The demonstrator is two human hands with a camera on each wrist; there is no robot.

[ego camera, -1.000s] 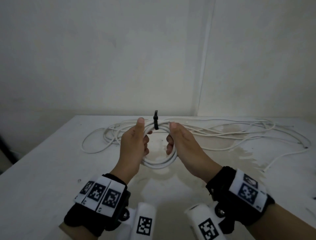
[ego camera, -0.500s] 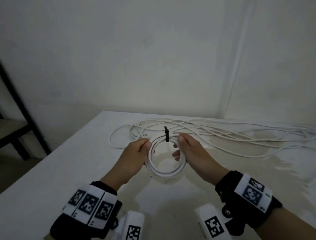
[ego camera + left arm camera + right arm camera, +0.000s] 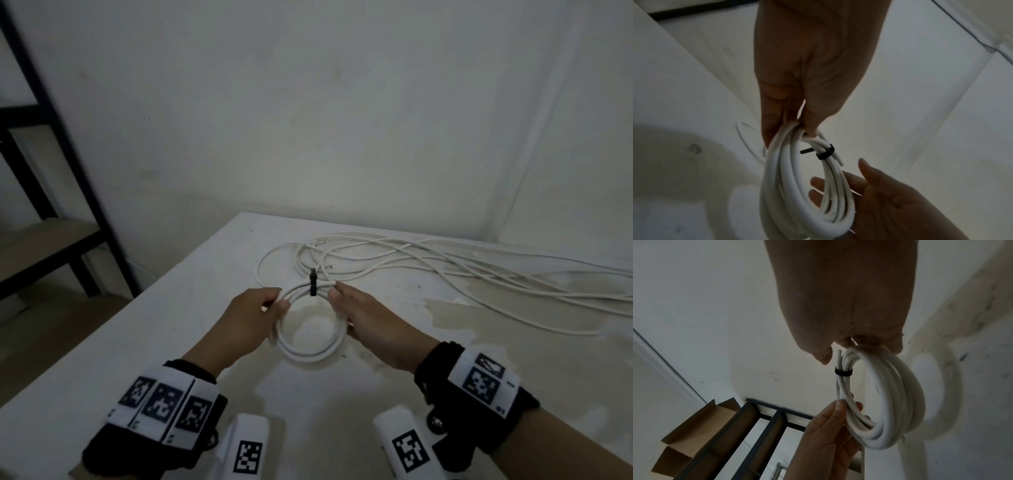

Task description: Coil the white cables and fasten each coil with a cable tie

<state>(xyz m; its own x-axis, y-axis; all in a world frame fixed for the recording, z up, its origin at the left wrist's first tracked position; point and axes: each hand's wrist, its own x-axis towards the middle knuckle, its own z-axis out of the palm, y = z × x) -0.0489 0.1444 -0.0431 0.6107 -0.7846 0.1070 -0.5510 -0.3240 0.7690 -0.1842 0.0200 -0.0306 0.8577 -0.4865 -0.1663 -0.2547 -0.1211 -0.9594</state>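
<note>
A coil of white cable (image 3: 310, 349) is held between both hands just above the white table (image 3: 171, 342). A black cable tie (image 3: 313, 283) binds the coil at its far side, with the tie's tail sticking up. My left hand (image 3: 277, 302) grips the coil's left side, thumb on top. My right hand (image 3: 342, 305) holds the right side, fingers curled under the strands. In the left wrist view the coil (image 3: 803, 186) and the tie (image 3: 825, 153) hang below the left hand. In the right wrist view the tie (image 3: 843, 371) sits just under the right hand's fingers. Loose white cables (image 3: 445, 270) lie behind.
The loose cables spread over the table's far right part up to the wall. A dark metal shelf (image 3: 68, 192) stands off the table's left edge, with a cardboard box (image 3: 701, 431) seen in the right wrist view. The near table surface shows stains.
Both hands keep their hold on the tied coil and have lowered it towards the table, tilting it flatter. The head view has swung left, bringing the shelf into sight.
</note>
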